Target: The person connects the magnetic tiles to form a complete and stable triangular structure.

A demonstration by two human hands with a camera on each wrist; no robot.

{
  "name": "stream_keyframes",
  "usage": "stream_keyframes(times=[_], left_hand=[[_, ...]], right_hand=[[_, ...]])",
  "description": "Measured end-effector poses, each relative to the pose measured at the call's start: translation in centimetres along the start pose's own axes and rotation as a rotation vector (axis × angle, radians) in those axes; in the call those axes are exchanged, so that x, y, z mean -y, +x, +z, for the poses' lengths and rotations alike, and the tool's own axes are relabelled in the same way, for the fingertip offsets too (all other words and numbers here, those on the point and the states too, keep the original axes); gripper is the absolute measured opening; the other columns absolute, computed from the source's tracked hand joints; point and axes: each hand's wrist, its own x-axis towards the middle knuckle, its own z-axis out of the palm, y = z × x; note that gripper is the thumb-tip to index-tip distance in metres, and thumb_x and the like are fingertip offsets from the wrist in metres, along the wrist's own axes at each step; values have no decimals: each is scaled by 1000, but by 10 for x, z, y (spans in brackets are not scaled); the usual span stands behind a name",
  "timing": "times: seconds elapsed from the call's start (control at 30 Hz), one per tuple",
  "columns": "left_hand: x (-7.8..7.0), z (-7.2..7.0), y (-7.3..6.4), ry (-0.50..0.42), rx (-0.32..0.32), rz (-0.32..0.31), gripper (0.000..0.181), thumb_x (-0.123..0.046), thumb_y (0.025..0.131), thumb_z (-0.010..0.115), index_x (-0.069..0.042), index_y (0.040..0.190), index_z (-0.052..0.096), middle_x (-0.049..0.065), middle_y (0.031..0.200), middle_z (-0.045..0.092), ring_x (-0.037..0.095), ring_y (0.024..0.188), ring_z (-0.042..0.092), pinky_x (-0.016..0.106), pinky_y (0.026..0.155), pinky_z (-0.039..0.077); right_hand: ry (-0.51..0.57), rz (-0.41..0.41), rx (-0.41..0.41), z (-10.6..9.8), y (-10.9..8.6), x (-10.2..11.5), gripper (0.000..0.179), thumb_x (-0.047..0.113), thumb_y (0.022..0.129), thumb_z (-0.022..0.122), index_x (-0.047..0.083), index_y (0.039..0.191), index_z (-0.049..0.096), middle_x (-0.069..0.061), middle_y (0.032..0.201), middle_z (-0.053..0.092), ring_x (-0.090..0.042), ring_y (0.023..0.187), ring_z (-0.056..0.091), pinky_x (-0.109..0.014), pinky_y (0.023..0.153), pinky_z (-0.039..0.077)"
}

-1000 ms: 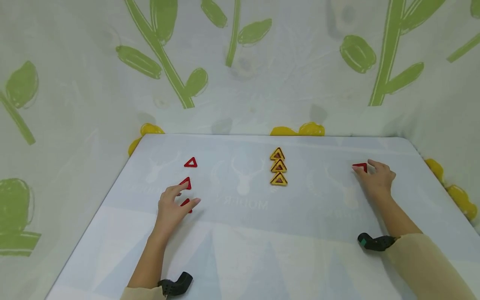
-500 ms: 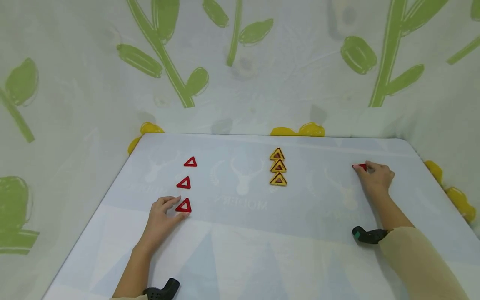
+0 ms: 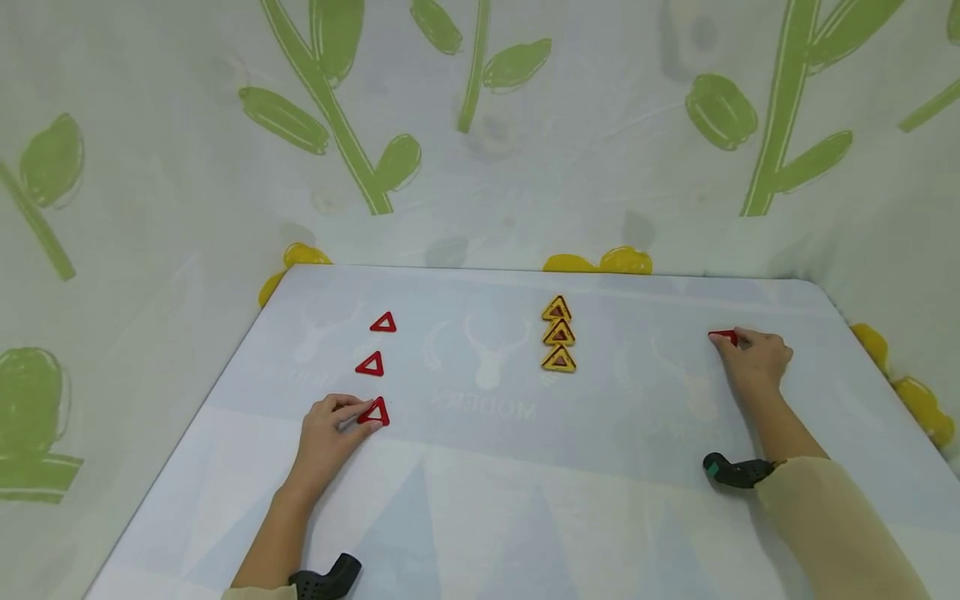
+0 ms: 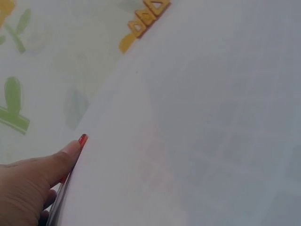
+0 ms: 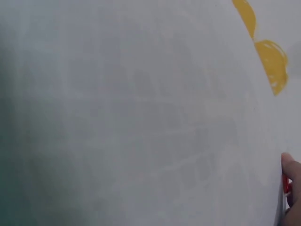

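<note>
My left hand [image 3: 330, 437] pinches the nearest red triangle [image 3: 379, 412] between thumb and fingers at the left of the table; only its red tip [image 4: 83, 139] and edge show in the left wrist view. Beyond it lie a middle red triangle [image 3: 371, 364] and a far red triangle [image 3: 383, 322], in a loose column. On the right, my right hand [image 3: 757, 362] pinches another red triangle [image 3: 724, 335], largely hidden by the fingers. A sliver of that red piece [image 5: 285, 182] shows at the right wrist view's edge.
Three yellow triangles with brown centres [image 3: 558, 333] form a touching column in the middle of the table [image 3: 480, 500]. A wall sheet with green leaf prints [image 3: 517, 62] rises behind the far edge. Black wrist cameras [image 3: 738, 472] sit on both forearms.
My left hand has drawn back from over the red triangles and now grips the nearest one, which has shifted slightly and turned. The right hand stays nearly in place, its red triangle more covered.
</note>
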Motion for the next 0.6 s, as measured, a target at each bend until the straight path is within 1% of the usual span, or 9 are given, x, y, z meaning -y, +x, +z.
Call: stream_keyframes(times=[0.1,0.23,0.43,0.6], left_hand=[[-1,0,-1,12,7,-5,36,-10,74,79,-2,109,71,10,103,58,24,98,47,39,81,34],[-3,1,0,22,13,4,36,-11,75,79,-2,109,71,10,103,58,24,98,47,38,80,35],[-6,2,-1,41,-15,43,35,-9,73,80,-1,106,72,10,100,58,23,94,48,38,78,36],[-9,5,-2,24,-24,50,34,-12,71,82,-2,102,73,9,94,59,25,88,51,38,77,32]], right_hand=[[-1,11,21,-2,-1,1,61,37,92,57,0,139,42,-34,139,30,-48,128,23,-56,96,30],[-16,-4,44,-5,-1,0,64,41,92,57,0,138,43,-35,139,32,-50,128,23,-58,95,29],[-28,-64,80,-8,-4,-2,66,45,91,55,-3,135,45,-35,136,39,-52,127,28,-58,98,29],[-60,-125,160,-12,-6,-6,69,47,92,55,-7,133,46,-36,135,41,-53,127,31,-59,100,29]])
